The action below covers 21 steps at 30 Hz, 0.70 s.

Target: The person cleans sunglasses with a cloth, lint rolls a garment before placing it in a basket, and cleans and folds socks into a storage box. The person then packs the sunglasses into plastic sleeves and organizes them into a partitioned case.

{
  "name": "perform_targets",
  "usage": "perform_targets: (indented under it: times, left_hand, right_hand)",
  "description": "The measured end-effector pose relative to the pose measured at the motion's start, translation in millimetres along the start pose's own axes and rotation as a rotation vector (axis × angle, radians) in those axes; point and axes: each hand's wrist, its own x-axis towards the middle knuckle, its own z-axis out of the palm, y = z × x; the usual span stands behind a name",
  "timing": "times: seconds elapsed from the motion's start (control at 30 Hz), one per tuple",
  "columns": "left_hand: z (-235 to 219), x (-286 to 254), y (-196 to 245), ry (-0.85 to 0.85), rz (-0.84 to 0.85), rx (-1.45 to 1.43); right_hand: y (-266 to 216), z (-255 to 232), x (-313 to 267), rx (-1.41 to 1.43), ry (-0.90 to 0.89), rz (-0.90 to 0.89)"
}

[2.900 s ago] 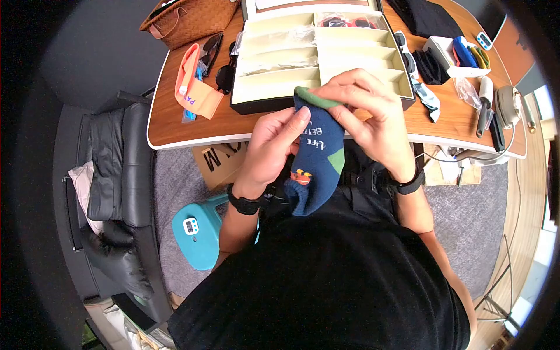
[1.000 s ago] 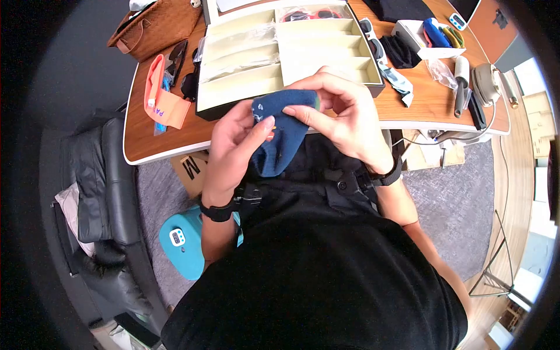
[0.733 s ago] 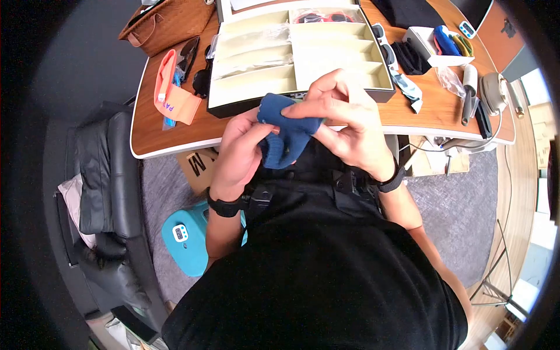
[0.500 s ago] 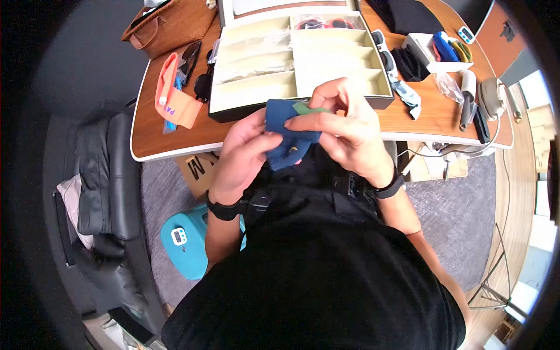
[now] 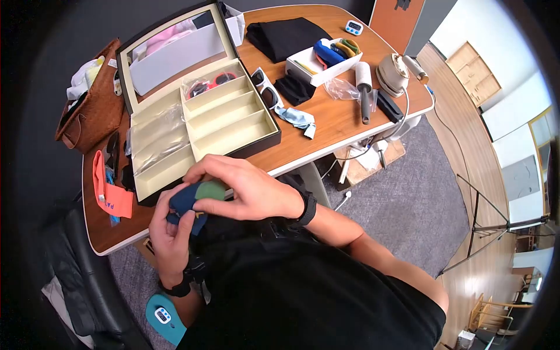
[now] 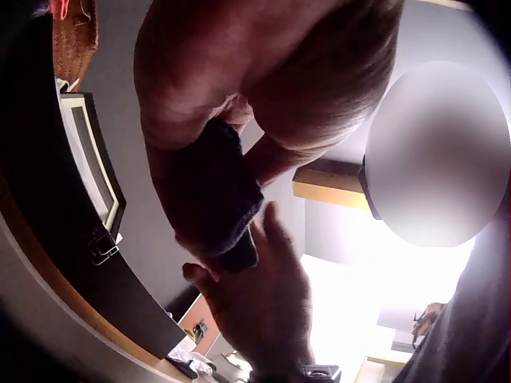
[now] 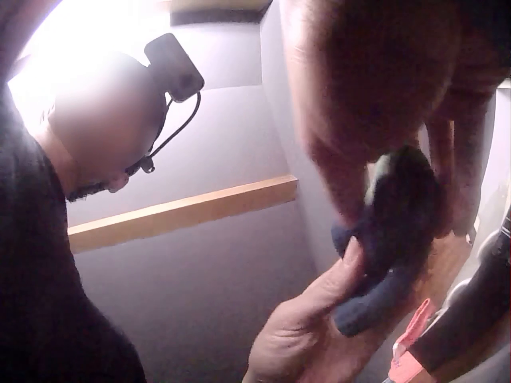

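Observation:
A navy sock with a green patch (image 5: 188,199) is folded into a small bundle between both hands, just in front of the table edge. My left hand (image 5: 170,233) holds its left side, thumb pressed on the near face. On the other side my right hand (image 5: 251,189) pinches the green end between thumb and fingers. In the left wrist view the sock (image 6: 211,187) is a dark roll inside the left hand's curled fingers, with the right hand (image 6: 263,299) below it. The right wrist view shows the sock (image 7: 399,211) gripped from above, the left thumb against it.
A compartmented display case (image 5: 236,125) with bagged red glasses lies just beyond the hands. Around it are a woven basket (image 5: 96,111), an orange band (image 5: 111,189), white sunglasses (image 5: 265,90), a white box of rolled socks (image 5: 324,61), a lint roller (image 5: 364,90) and a handheld steamer (image 5: 393,74).
The sock, hanging long with its lettering showing at first, has been doubled over into a compact bundle. The head view has turned right, and the hands now appear further left and lower.

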Motion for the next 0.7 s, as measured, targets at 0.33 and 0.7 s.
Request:
perform_targets:
  times: [0.33, 0.7]
  left_hand:
    - [-1, 3, -6, 0.329, 0.158, 0.134]
    - [-9, 7, -7, 0.122, 0.195, -0.005]
  right_hand:
    - [-4, 0, 1, -0.120, 0.031, 0.000]
    - [-15, -1, 2, -0.068, -0.165, 0.044]
